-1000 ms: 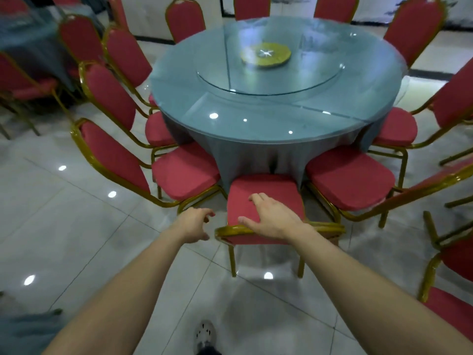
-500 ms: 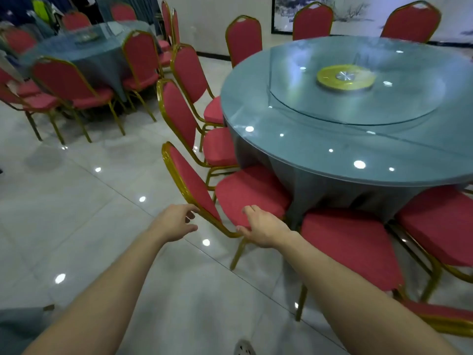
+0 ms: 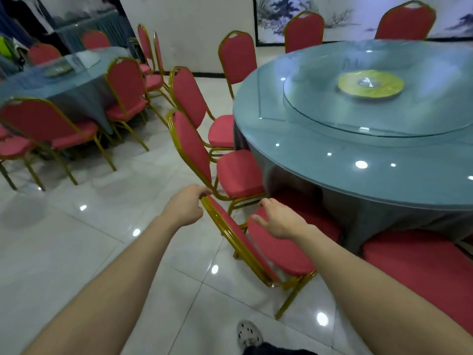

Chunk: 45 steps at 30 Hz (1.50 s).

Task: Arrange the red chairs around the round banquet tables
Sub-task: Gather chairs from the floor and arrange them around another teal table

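Observation:
A round banquet table with a grey cloth and glass top fills the right side, with a yellow-centred turntable on it. Several red chairs with gold frames ring it. The nearest chair stands just in front of me, its seat pointing under the table. My left hand touches the top of that chair's backrest, fingers loosely bent. Over the seat's left part my right hand is spread with relaxed fingers. Another red chair stands just beyond, and a red seat lies at the right.
A second round table with its own red chairs stands at the left. Glossy white floor tiles stretch between the two tables. My shoe shows at the bottom edge. A painting hangs on the far wall.
My view has swung left along the table. Both hands left the chair gripped a second ago and now sit at the neighbouring chair, left at its backrest top, right over its seat.

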Available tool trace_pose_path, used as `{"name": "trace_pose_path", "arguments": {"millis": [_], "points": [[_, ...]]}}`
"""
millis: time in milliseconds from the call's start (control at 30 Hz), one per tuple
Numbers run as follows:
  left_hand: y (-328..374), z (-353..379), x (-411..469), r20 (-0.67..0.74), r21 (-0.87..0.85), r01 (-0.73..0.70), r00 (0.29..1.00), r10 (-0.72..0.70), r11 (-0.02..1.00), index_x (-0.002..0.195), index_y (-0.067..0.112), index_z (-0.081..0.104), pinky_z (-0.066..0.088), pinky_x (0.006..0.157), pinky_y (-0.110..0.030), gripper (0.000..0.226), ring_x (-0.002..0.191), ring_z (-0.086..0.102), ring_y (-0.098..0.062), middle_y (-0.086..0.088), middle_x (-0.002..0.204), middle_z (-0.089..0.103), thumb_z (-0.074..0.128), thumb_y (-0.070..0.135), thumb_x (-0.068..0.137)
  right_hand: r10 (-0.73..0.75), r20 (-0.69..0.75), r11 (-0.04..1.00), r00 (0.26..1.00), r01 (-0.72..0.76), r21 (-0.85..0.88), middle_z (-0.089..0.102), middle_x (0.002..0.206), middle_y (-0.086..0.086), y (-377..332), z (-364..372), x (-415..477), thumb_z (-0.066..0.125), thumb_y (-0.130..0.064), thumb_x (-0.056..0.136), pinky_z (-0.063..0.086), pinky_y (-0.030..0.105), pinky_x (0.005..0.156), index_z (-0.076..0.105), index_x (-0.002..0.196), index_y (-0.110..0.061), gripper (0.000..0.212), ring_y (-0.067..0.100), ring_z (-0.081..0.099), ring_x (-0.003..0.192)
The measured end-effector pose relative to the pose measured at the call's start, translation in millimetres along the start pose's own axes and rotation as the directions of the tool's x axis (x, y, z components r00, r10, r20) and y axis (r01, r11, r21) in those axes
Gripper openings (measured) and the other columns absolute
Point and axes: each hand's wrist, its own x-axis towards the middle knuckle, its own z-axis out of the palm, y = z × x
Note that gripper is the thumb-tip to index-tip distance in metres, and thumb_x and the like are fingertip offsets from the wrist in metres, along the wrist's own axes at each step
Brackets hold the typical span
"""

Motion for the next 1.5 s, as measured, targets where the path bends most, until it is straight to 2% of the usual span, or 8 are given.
{"name": "trace_pose_path", "arguments": {"millis": [200,367,500,633,967,1133,1267,1500], "points": [[-41,-6,79,0.261,0.147,-0.206,0.952,0.163,0.968,0.143,0.030,0.065,0.053,0.109,-0.036,0.075,0.139,0.056,-0.022,0.003,0.149,0.061,0.066,-0.013,0.082,0.170,-0.026,0.978,0.985,-0.166,0.123,0.059,0.137,0.014,-44,29,42,0.046,-0.058,0.109,0.046,0.046,0.107,0.054,0.139,-0.014,0.054,0.035,0.059,0.128],[-44,24,123,0.567,0.223,-0.500,0.765,0.306,0.837,0.130,0.036,0.070,0.052,0.085,-0.029,0.056,0.106,0.061,-0.015,0.006,0.124,0.069,0.078,0.006,0.084,0.393,-0.021,0.905,0.919,-0.383,0.182,0.063,0.131,0.010,-60,50,14,0.031,-0.080,0.102,0.047,0.046,0.104,0.059,0.132,-0.018,0.074,0.032,0.061,0.123],[-49,53,122,0.516,0.289,-0.676,0.706,0.485,0.678,0.116,0.041,0.075,0.062,0.079,-0.036,0.034,0.095,0.074,-0.018,0.008,0.096,0.078,0.073,0.026,0.086,0.569,-0.073,0.807,0.819,-0.538,0.245,0.065,0.112,-0.007,-88,85,-43,0.035,-0.104,0.078,0.050,0.041,0.087,0.060,0.120,-0.030,0.088,0.018,0.062,0.102],[-53,58,127,0.483,0.334,-0.743,0.663,0.572,0.580,0.111,0.042,0.077,0.064,0.073,-0.037,0.030,0.080,0.072,-0.016,0.010,0.084,0.075,0.067,0.029,0.086,0.668,-0.179,0.744,0.723,-0.646,0.168,0.053,0.111,-0.005,-118,134,-68,0.063,-0.063,0.096,0.046,0.040,0.089,0.040,0.112,-0.028,0.045,0.024,0.057,0.107],[-43,76,70,0.485,0.295,-0.821,0.569,0.664,0.488,0.072,0.027,0.060,0.047,0.061,-0.032,0.014,0.066,0.055,-0.022,0.009,0.065,0.050,0.071,0.033,0.080,0.742,-0.319,0.626,0.590,-0.780,0.014,0.056,0.111,0.001,-116,152,-107,0.045,-0.010,0.101,0.048,0.039,0.088,0.043,0.112,-0.021,0.015,0.025,0.058,0.105],[-34,91,40,0.479,0.206,-0.829,0.548,0.685,0.519,0.084,0.028,0.068,0.046,0.063,-0.034,0.004,0.073,0.062,-0.024,0.008,0.073,0.058,0.069,0.031,0.083,0.757,-0.248,0.635,0.605,-0.770,0.059,0.053,0.113,-0.001,-107,142,-140,0.057,-0.038,0.105,0.050,0.040,0.094,0.042,0.111,-0.023,0.022,0.024,0.058,0.110],[-31,84,45,0.531,0.181,-0.841,0.520,0.669,0.510,0.097,0.030,0.071,0.058,0.071,-0.039,0.014,0.086,0.068,-0.025,0.005,0.088,0.068,0.076,0.037,0.086,0.751,-0.216,0.650,0.623,-0.755,0.081,0.056,0.120,-0.001,-125,127,-132,0.047,-0.094,0.082,0.046,0.047,0.106,0.047,0.124,-0.023,0.082,0.023,0.055,0.114],[-74,30,100,0.608,0.179,-0.782,0.565,0.557,0.597,0.146,0.027,0.062,0.061,0.097,-0.040,0.076,0.115,0.070,-0.019,0.005,0.131,0.073,0.093,0.036,0.077,0.622,-0.308,0.780,0.720,-0.605,0.162,0.064,0.130,0.001,-168,98,-58,0.037,-0.083,0.097,0.050,0.048,0.101,0.053,0.137,-0.022,0.075,0.027,0.063,0.115]]}}
